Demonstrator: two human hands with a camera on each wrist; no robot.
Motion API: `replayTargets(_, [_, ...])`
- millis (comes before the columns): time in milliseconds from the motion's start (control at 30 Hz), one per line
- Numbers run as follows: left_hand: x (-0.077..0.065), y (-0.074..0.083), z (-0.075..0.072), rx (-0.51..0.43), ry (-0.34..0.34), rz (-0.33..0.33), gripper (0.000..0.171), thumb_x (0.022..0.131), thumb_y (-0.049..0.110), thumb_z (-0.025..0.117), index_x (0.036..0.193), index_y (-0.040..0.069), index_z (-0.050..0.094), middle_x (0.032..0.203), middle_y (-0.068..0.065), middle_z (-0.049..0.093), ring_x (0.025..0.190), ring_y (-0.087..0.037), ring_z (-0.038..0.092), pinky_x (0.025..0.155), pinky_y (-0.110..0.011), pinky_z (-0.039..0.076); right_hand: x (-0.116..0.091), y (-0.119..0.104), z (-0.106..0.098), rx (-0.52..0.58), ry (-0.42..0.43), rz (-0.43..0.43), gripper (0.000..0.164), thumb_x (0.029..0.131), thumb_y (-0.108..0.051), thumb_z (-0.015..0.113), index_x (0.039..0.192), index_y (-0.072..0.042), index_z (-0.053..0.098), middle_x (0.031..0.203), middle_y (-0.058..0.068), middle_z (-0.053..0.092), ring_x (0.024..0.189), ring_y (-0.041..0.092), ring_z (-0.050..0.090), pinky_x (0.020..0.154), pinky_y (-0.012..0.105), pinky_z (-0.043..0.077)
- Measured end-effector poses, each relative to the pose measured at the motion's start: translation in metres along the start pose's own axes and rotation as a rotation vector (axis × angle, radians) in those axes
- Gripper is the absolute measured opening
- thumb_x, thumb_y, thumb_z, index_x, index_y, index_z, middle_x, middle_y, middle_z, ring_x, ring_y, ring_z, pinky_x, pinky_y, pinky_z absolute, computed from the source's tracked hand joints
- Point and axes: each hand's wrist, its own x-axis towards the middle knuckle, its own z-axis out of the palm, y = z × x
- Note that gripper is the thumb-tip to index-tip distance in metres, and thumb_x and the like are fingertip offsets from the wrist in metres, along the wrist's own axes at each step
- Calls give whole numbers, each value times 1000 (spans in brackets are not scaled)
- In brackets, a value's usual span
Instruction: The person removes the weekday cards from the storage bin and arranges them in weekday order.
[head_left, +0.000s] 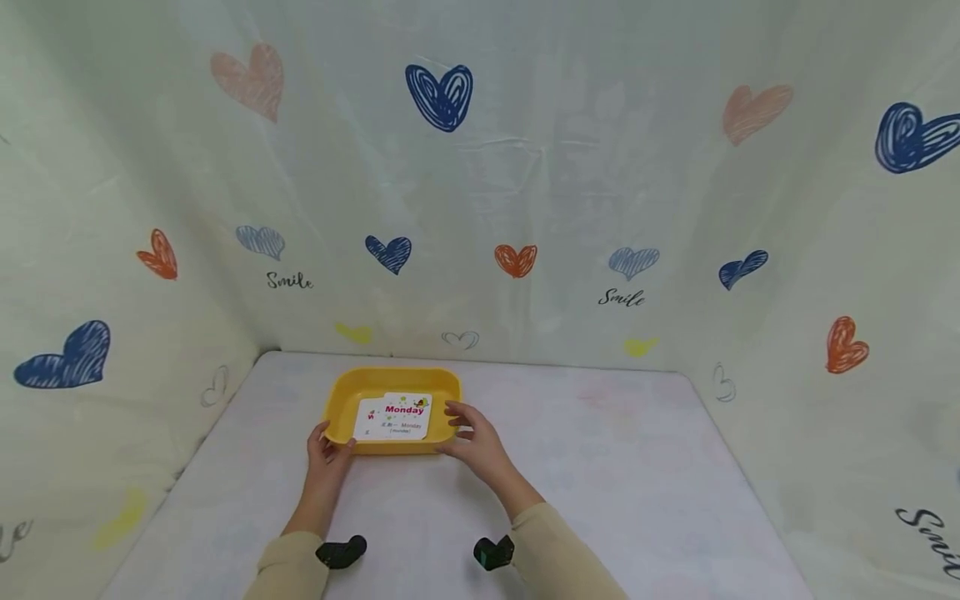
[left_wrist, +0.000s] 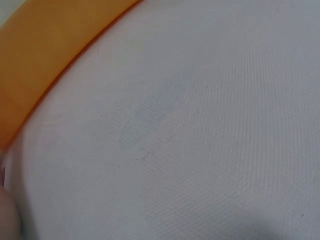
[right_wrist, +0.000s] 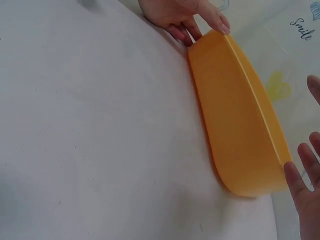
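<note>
A yellow plastic tray (head_left: 442, 379) with rounded corners and raised walls sits toward the back left of the table. White cards (head_left: 405, 423) lie in it, the top one printed "Monday" in red with small pictures. My left hand (head_left: 324, 467) grips the front left corner, thumb on the rim and fingers along the outer side. At the right end is my right hand (head_left: 480, 446), its fingers spread and one fingertip at the rim in the right wrist view. In the left wrist view, the tray wall (left_wrist: 45, 55) fills the upper left corner.
The white-covered table (head_left: 600, 483) spreads to the right and front of the tray. Pale curtains with printed hearts and "Smile" lettering (head_left: 621, 297) hang behind and at both sides. Dark wrist-worn pieces (head_left: 342, 552) stick out near both sleeves.
</note>
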Motion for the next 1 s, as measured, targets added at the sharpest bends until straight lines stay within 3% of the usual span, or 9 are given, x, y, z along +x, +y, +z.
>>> replayTargets(267, [1,-1,-3,-26,-21,4,74,99,28,58,154,27,8,159,-20,13,139,-37,21,114,-53,24,19,-6,17,5,1,24,66,79,-12,82,138,-13,52,129,10,57,114,24,55,100,40,46])
replayTargets(700, [3,-3,-7,-49,-21,0,69,101,30,54,154,22,11,158,-24,14,139,-40,20,114,-53,23,45,2,28,-23,-55,18,66,81,-2,78,140,-4,48,132,18,53,115,33,54,99,42,47])
replayTargets(867, [1,-2,-10,-42,-70,7,69,102,30,52,154,21,9,157,-26,12,140,-42,19,113,-54,23,55,0,32,-10,-88,82,69,82,-5,78,144,-10,47,135,10,53,122,35,51,99,42,47])
replayTargets(1000, [2,-2,-8,-53,-68,-9,70,101,31,52,154,21,8,157,-26,10,141,-43,17,113,-55,22,65,4,32,-3,-134,146,70,82,-9,79,144,-15,47,138,7,51,126,32,49,100,41,46])
